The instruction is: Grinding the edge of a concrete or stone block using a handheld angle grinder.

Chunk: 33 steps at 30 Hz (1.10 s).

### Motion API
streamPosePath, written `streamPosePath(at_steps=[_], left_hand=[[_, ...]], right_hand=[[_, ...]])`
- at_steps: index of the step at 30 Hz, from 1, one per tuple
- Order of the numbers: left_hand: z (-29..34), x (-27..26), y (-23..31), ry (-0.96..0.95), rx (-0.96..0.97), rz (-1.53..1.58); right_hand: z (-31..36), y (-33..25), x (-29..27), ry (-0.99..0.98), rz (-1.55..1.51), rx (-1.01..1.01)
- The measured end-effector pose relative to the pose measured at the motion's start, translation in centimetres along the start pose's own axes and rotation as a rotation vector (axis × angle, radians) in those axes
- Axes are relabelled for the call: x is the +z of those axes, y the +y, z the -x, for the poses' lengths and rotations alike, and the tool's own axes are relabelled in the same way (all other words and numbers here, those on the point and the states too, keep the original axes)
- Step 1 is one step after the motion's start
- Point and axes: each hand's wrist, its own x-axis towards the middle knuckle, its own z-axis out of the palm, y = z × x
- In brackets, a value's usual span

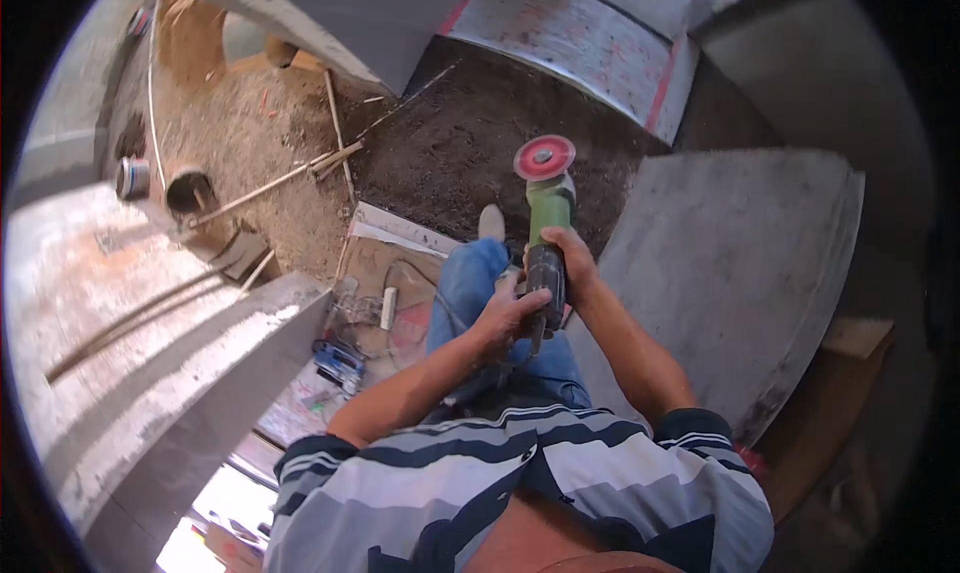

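An angle grinder (548, 213) with a green front body, a dark rear handle and a red disc (545, 159) is held out in front of me, disc end away. My left hand (510, 311) is closed around the dark rear part of its body. Farther forward, my right hand (572, 258) grips it from the right side, near where green meets black. The disc hangs over dark soil and touches nothing that I can see. A cable runs near my left leg. Below the grinder are my legs in blue jeans (468, 278).
A large grey slab (735, 263) leans at my right, with a wooden piece (835, 403) beside it. A blue power tool (338, 363) lies at lower left. Wooden sticks (280, 181), a dark bucket (190, 191), a white bucket (132, 179) and a shovel (240, 256) are farther left.
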Motion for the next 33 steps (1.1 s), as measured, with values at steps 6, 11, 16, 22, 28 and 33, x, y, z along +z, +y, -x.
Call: streamPosePath(at_steps=[6, 11, 16, 22, 28, 33], left_hand=[[-6.3, 3.5, 4.5, -0.005, 0.163, 0.114], [-12.5, 7.0, 8.5, 0.167, 0.276, 0.286], [-15.6, 9.3, 11.7, 0.195, 0.353, 0.314], [-18.7, 11.0, 16.6, 0.428, 0.572, 0.082], [-26.2, 16.6, 21.1, 0.986, 0.644, -0.479], [-36.5, 27.8, 24.0, 1.634, 0.749, -0.135]], right_hand=[[-5.9, -8.5, 1.6, -0.049, 0.285, -0.083], [-11.9, -16.8, 4.0, -0.088, 0.437, 0.202], [-14.8, -22.0, 9.6, -0.288, 0.901, 0.302], [-19.5, -26.1, 16.9, -0.735, 1.271, 0.398], [-24.1, -30.4, 25.6, -1.328, 1.771, 0.247], [-25.8, -34.4, 28.3, -1.882, 1.949, 0.131]])
